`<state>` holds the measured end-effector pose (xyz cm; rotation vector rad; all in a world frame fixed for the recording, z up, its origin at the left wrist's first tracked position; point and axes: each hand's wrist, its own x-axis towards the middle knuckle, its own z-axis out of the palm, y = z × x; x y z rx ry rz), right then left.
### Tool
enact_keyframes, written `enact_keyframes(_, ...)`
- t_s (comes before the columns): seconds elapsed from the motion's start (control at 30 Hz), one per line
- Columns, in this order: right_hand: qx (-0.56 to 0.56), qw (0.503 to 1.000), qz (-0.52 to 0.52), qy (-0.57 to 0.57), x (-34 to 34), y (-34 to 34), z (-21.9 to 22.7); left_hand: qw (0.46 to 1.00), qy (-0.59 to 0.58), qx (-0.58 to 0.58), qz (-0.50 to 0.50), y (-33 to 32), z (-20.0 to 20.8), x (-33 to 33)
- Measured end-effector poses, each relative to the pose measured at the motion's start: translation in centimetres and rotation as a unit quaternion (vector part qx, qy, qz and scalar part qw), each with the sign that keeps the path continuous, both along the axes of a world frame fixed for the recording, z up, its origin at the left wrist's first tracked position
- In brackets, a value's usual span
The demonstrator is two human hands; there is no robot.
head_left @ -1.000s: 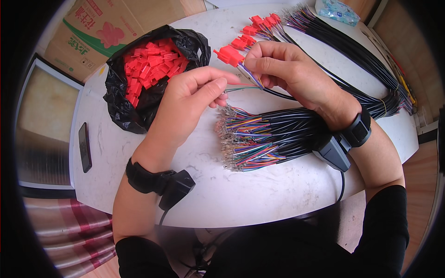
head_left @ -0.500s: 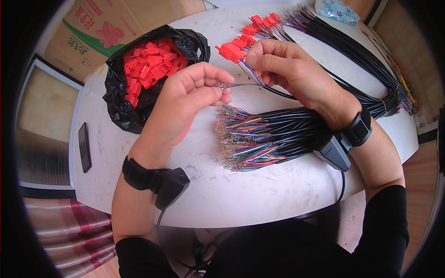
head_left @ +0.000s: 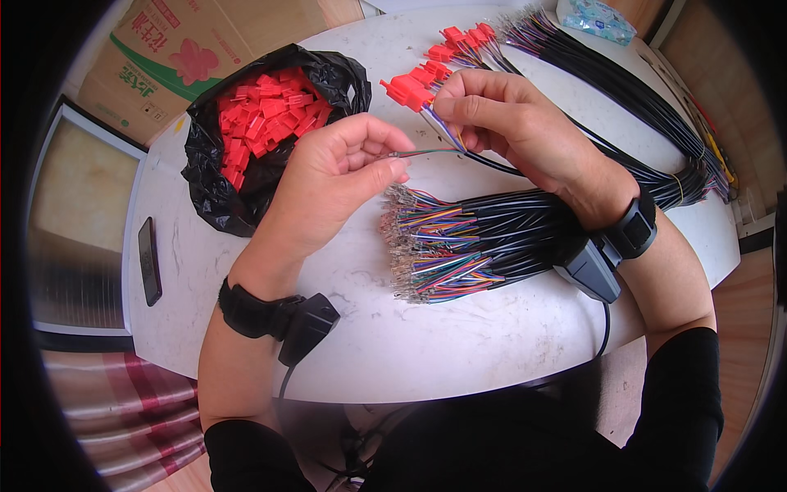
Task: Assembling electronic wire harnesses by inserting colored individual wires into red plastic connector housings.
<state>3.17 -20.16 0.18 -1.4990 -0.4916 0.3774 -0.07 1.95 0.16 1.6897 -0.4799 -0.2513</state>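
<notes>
My left hand pinches the ends of a few thin wires, one red and one green among them, tipped with small metal terminals. These wires run across to my right hand, which is closed around the same cable near a red plastic connector. White and purple wires enter the connector beside my right fingertips. From under my right hand the cable's black sheath trails off to the right. Below both hands lies a bundle of black cables, its bare coloured ends and terminals fanned toward the left.
A black plastic bag full of red connectors stands at the left. Several cables with red connectors and a long black bundle occupy the back right. A phone lies by the left edge; a soft packet is at the back.
My left thumb has shifted slightly up and right along the wire ends, and the left wrist has turned a little. My right hand has stayed in place.
</notes>
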Motion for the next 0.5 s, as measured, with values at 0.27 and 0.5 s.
enact_keyframes(0.27,-0.004,1.0,0.005,-0.003,0.03,0.02,-0.02,0.998,-0.048,0.03,0.017,-0.29,-0.05,-0.29)
enact_keyframes(0.5,0.001,1.0,0.008,0.007,-0.05,0.09,-0.08,0.999,0.002,0.039,0.0,-0.09,0.36,-0.42)
